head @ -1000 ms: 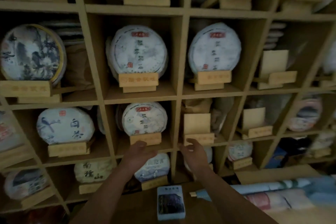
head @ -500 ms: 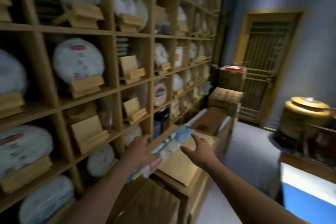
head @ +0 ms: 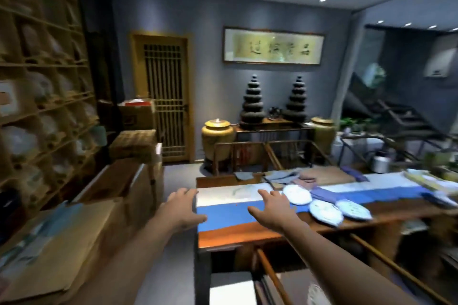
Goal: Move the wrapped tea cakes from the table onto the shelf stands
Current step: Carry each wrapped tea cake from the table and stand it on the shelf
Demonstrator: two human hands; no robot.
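Observation:
Three wrapped tea cakes lie flat on the wooden table (head: 247, 235): one white disc (head: 297, 194) nearest my right hand, a second (head: 326, 212) and a third (head: 353, 209) further right. My right hand (head: 272, 208) hovers open over the blue table runner, just left of the first cake, holding nothing. My left hand (head: 184, 208) hangs open at the table's left end, also empty. The wooden shelf (head: 42, 96) with stands and blurred tea cakes runs along the left wall.
Cardboard boxes (head: 81, 230) are stacked between the shelf and the table. Folded cloths (head: 307, 177) and a tray lie further back on the table. Yellow jars (head: 218, 136), a side table and a lattice door (head: 163, 96) stand behind. A floor aisle runs between boxes and table.
The view has swung right from the shelf to the table. Both empty hands moved from in front of the shelf stands to above the table's left end.

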